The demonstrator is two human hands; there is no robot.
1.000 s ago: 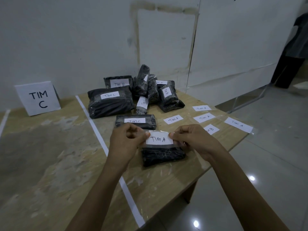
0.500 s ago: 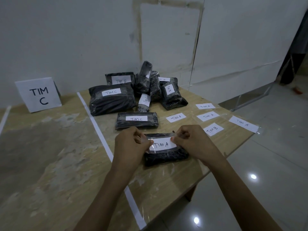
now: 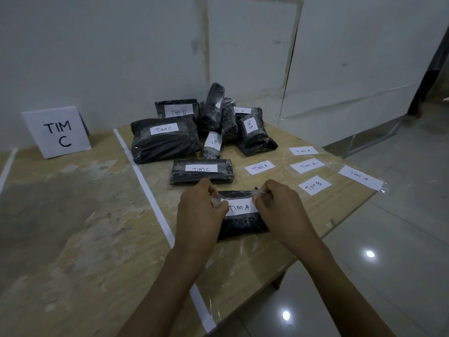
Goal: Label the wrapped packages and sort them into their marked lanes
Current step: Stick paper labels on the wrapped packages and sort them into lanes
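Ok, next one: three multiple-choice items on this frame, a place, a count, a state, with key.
1. Where is the TIM C sign? A) left of the white tape line B) among the packages C) on the floor
2. Loose labels on the table? A) two B) five C) eight
3. The left hand and right hand are: A) flat on the table B) lifting a package C) pinching the TIM A label's ends
Key: 1A, it stands left of the line; 2B, four TIM A, one TIM B; 3C, both grip it on the black package.
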